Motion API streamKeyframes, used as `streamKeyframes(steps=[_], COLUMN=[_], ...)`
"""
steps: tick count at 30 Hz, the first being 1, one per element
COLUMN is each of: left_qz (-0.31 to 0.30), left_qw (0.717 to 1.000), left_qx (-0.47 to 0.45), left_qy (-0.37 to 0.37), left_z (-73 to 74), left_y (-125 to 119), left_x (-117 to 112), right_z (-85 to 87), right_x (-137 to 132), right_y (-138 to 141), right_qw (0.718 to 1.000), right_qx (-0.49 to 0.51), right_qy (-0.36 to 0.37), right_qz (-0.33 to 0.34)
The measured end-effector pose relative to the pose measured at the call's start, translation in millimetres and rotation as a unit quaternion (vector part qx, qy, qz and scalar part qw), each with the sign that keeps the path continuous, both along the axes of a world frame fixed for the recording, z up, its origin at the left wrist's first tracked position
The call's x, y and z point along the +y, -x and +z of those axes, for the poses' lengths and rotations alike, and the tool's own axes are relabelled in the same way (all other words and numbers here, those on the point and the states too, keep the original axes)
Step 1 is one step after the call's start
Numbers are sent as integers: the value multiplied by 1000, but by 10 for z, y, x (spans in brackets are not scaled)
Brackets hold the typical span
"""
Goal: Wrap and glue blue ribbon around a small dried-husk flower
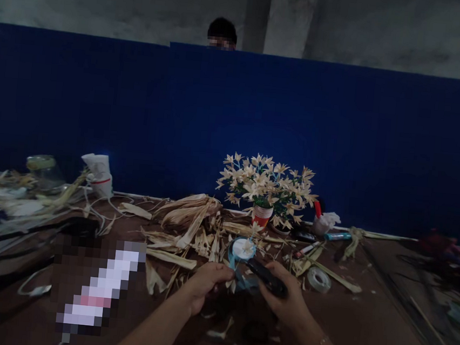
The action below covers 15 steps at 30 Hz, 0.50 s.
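Observation:
Near the middle of the table, my left hand [208,281] is closed in a pinch, with a light-blue strip [232,260] at its fingertips. My right hand [283,297] is wrapped round a black-handled tool [266,276]; its kind is not clear in the dim light. The tool's front end points up and left towards a white roll with a blue edge [243,248], just beyond both hands. A small pale husk flower [255,230] shows above that roll. Behind it stands a red-and-white striped pot [262,214] full of pale husk flowers [255,186].
Dry corn husks [191,217] lie heaped left of the pot. A clear tape roll [319,279] is right of my right hand. A glass jar [45,172] and white paper roll [98,173] stand left. A blue partition [138,115] closes the back; a person's head [222,31] shows above it.

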State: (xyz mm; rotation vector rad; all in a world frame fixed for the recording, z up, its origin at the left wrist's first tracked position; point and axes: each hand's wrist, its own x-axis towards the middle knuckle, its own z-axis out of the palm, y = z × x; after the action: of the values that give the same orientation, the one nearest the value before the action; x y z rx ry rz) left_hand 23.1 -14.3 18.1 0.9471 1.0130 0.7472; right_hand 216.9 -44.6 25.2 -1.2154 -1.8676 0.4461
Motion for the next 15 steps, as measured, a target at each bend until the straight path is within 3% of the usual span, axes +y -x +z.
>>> streamKeyframes(steps=[3, 7, 9, 11, 12, 13, 15], left_qz=[21, 13, -2, -13, -21, -26, -21], left_qw=[1000, 999, 999, 999, 999, 999, 998], left_qx=[4, 7, 4, 5, 4, 3, 1], left_qy=[3, -28, -37, -41, -44, -48, -56], left_z=[-4, 1, 3, 1, -1, -4, -10], left_y=[2, -9, -18, -25, -28, -29, -29], left_x=[-7, -10, -15, -22, -25, -27, -27], right_z=[107, 336, 452, 540, 566, 577, 549], right_x=[-38, -210, -327, -413, -431, -429, -370], right_y=[-77, -220, -273, -312, -332, -358, -441], right_qw=[995, 973, 971, 960, 960, 965, 985], right_qx=[-101, -206, -183, -85, -18, 35, 53], right_qy=[-18, 85, 151, 212, 222, 218, 167], right_qz=[-18, -56, 38, 161, 169, 140, -3])
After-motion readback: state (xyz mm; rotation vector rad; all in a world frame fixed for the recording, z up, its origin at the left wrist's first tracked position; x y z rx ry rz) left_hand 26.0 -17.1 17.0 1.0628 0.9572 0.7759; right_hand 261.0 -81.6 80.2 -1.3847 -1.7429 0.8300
